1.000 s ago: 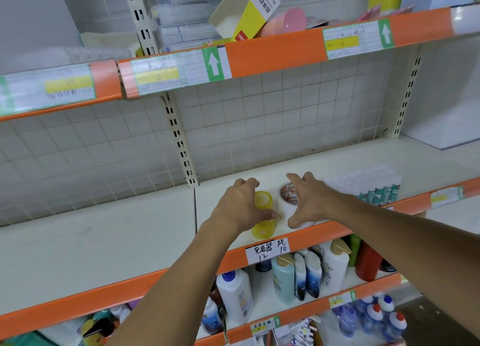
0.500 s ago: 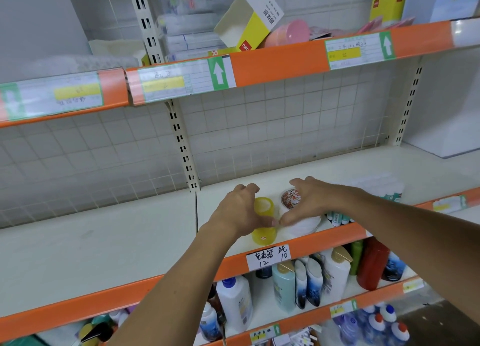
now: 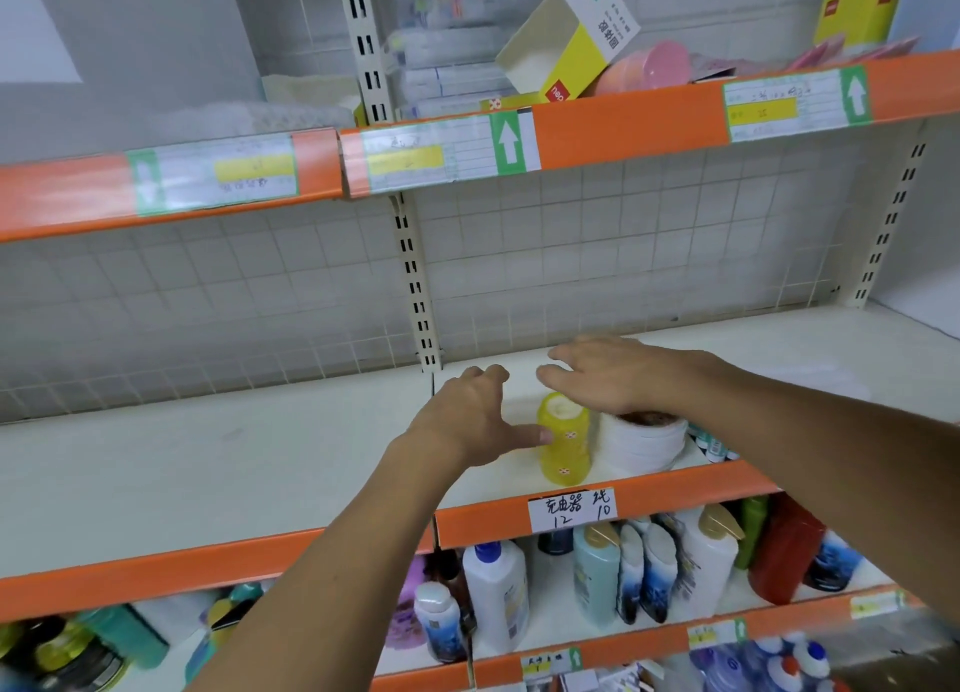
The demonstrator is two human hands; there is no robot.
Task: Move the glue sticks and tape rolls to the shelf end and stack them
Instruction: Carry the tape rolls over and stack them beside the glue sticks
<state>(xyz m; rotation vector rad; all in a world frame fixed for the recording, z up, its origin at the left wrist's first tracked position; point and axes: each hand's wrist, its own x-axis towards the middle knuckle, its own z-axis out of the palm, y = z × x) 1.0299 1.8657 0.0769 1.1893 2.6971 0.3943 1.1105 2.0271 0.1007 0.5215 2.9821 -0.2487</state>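
1. Head view: the middle shelf [image 3: 270,462] is seen as a long pale board with an orange front lip; most of its length lies bare, and the task's things are gathered near its front edge, right of the upright post.
2. White tape rolls [image 3: 643,444] are seen stacked flat, one on another, hole axis vertical. The stack stands upright just beside the yellow one, close enough that a gap cannot be made out.
3. Yellow tape rolls [image 3: 563,444] are likewise stacked into a short column, long axis vertical, open core facing up.
4. Glue sticks [image 3: 709,444] are glimpsed behind the right forearm, apparently upright with caps up; their count cannot be told.
5. Right hand [image 3: 618,377] is held flat and spread, palm down, over the top of the white stack; contact cannot be confirmed.
6. Left hand [image 3: 480,418] is spread, thumb tip touching the yellow column's side, fingers raised clear.
7. Judged progress: stacking of tape appears done or nearly so; both stacks sit mid-shelf, so carrying them and the glue sticks to the shelf end is judged outstanding.
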